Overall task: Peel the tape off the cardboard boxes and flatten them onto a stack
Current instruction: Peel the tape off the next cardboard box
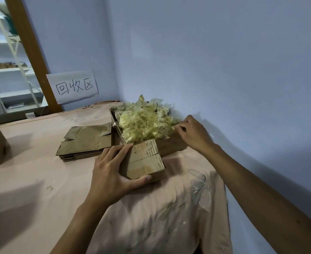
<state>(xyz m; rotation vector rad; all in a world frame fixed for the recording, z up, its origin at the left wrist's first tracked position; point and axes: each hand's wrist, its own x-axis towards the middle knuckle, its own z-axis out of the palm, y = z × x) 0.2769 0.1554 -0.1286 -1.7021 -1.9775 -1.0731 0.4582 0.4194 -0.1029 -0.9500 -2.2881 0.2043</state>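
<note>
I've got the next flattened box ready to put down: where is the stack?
Head view, left of centre on the table: the stack lies just left of the tape-filled box and beyond the left hand.

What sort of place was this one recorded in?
Probably a recycling corner of a storeroom: a handwritten wall sign reads 回收区 (recycling area), flattened boxes sit stacked, and an open box holds peeled tape.

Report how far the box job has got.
Done: a stack of flattened boxes lies on the table, and peeled tape fills an open box. In hand: the left hand grips a small box, not yet flattened; the right hand is at that tape. Left: flattening that box and stacking it.
</note>
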